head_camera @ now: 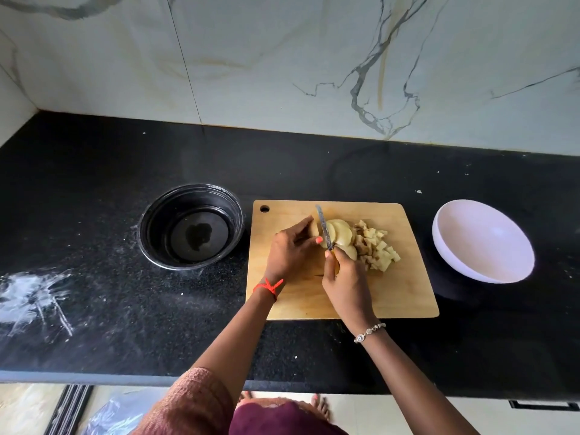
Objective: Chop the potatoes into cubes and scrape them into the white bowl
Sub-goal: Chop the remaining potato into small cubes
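A wooden cutting board (pixel 405 296) lies on the black counter. On it a peeled potato (pixel 340 229) stands partly cut into slices. My left hand (pixel 290 251) grips the uncut end of the potato. A knife (pixel 324 227) held by my right hand (pixel 346 285) has its blade down in the potato between the slices and my left fingers. Several potato cubes (pixel 378 249) lie in a heap just right of the slices. The white bowl (pixel 483 241) sits to the right of the board and holds nothing.
A dark round bowl (pixel 191 227) with a little liquid in it stands left of the board. White powder (pixel 34 296) is smeared on the counter at the far left. A marble wall (pixel 282 58) rises behind the counter.
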